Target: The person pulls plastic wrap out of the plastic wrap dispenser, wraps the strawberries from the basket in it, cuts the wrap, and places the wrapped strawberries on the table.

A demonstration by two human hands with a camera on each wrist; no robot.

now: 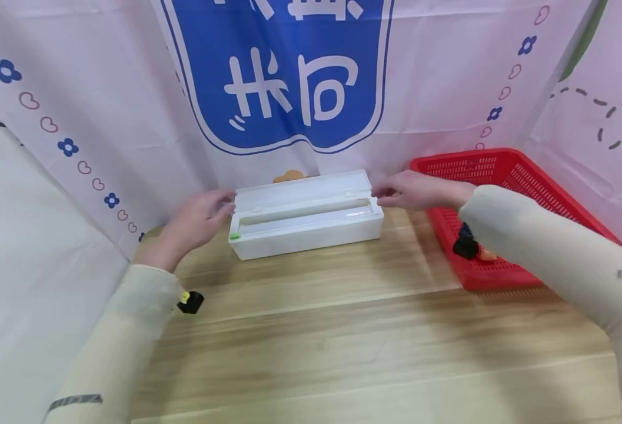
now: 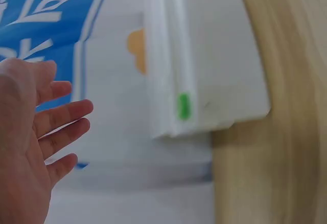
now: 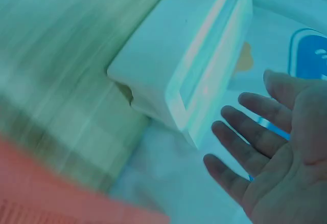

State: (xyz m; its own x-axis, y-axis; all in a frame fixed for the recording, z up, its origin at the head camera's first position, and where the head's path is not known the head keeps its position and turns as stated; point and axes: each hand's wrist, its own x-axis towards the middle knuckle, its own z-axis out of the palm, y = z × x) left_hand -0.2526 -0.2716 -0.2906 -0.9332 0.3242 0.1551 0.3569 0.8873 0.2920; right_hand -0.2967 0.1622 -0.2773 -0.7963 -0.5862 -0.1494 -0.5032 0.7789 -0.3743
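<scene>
A long white box [image 1: 311,240] stands on the wooden table against the back cloth, its white lid [image 1: 302,191] raised along the back. A long recess shows in its top, and a small green mark [image 2: 184,106] sits at its left end. My left hand [image 1: 193,225] is at the left end of the lid; in the left wrist view its fingers are extended and apart from the box. At the opposite end is my right hand [image 1: 422,189], whose fingers look loosely spread in the right wrist view, holding nothing. Whether either hand touches the lid is hard to tell.
A red plastic basket [image 1: 469,278] stands on the right, under my right forearm, with a small orange item [image 1: 486,255] inside. White printed cloth [image 1: 130,118] with a blue emblem hangs behind the box. The wooden table [image 1: 342,353] extends toward me.
</scene>
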